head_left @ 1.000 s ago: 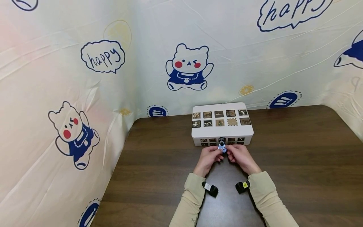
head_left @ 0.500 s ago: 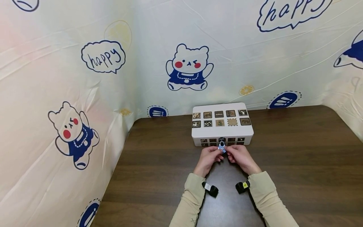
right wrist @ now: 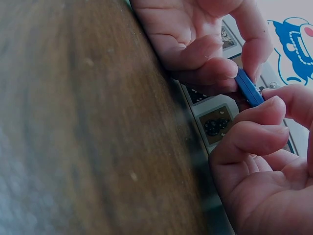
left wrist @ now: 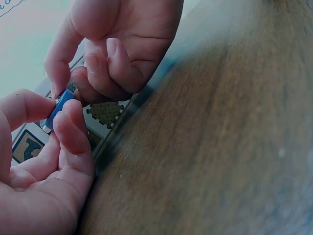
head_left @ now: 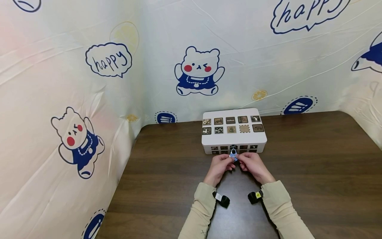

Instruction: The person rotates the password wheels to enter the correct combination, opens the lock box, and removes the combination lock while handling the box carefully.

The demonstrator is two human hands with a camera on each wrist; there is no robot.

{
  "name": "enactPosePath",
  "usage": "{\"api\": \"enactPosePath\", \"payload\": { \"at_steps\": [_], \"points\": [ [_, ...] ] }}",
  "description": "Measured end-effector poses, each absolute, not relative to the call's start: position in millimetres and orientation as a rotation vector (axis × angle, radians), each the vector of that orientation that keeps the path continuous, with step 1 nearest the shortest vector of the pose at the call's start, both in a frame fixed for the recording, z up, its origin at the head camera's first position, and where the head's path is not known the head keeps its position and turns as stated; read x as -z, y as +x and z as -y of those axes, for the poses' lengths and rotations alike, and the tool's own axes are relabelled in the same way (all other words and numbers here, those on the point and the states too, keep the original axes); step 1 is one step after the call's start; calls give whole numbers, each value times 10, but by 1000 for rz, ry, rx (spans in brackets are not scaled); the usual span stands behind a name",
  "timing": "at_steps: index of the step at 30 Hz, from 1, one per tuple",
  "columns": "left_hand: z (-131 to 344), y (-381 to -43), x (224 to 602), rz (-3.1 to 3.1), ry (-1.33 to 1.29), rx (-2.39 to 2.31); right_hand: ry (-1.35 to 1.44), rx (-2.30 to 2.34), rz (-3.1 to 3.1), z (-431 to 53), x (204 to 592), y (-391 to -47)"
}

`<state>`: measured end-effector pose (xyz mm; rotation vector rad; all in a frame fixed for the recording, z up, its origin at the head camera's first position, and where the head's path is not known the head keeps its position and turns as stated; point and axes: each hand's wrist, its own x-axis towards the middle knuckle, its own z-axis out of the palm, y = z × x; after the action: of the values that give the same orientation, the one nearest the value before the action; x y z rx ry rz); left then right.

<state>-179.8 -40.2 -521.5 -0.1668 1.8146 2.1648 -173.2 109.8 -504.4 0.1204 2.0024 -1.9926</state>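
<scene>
A small blue padlock (head_left: 233,156) is at the front of a white box (head_left: 235,137) printed with dark picture squares. Its shackle lies close to the metal clasp (head_left: 233,146); whether it passes through cannot be told. My left hand (head_left: 219,168) pinches the padlock from the left between thumb and fingers. From the other side, my right hand (head_left: 254,167) pinches it too, fingertips nearly meeting the left ones. In the left wrist view, the padlock's blue body (left wrist: 60,106) shows between both hands. The right wrist view has its blue edge (right wrist: 249,89), with the face hidden by fingers.
The box stands at the back of a dark wooden table (head_left: 167,172), close to a printed curtain (head_left: 158,66) that hangs behind and along the sides. Black wrist cameras sit on both sleeves (head_left: 199,205).
</scene>
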Motion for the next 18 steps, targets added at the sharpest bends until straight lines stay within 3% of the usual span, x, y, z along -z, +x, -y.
{"api": "enactPosePath", "payload": {
  "at_steps": [18],
  "points": [
    [410, -1806, 5256, -1823, -153, -2158, 120, 2003, -2029, -1099, 5030, -1734]
  ]
}}
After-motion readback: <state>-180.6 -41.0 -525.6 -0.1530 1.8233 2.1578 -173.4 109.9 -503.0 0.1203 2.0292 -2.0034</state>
